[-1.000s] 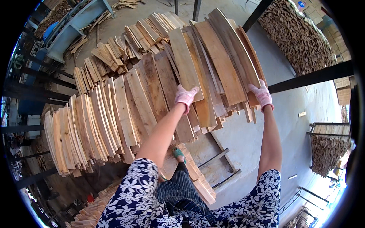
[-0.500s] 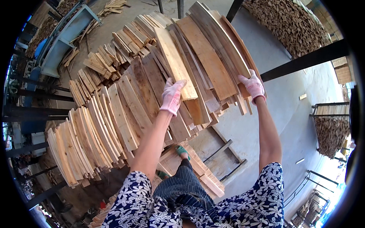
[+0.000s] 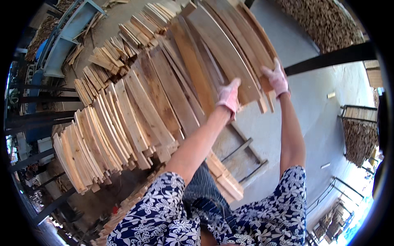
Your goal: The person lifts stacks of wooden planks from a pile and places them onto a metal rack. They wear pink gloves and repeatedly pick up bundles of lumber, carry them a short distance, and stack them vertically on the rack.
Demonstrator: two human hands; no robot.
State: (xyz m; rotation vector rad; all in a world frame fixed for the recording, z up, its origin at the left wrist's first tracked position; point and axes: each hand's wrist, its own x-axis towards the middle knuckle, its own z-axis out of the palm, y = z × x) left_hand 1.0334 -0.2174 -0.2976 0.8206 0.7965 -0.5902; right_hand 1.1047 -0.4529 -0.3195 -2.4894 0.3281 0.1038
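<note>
Step in hand, judged: setting a bundle of thin wood slats [image 3: 230,53] onto the leaning stack [image 3: 135,110]. Left hand [image 3: 228,97] & right hand [image 3: 277,78], both in pink-white gloves, fingers clamped on the bundle's near end, held above the pallet [image 3: 242,153]. Next move needs even lowering, edges aligned w/ neighbours. No labels or signs legible.

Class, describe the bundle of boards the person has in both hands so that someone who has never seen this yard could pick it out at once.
Start at the big fan of pale wooden slats stacked at the left. Follow it up and right to the broad, darker brown boards sloping toward the top. They are the only ones gripped at their lower ends by the gloved left hand and right hand.
</note>
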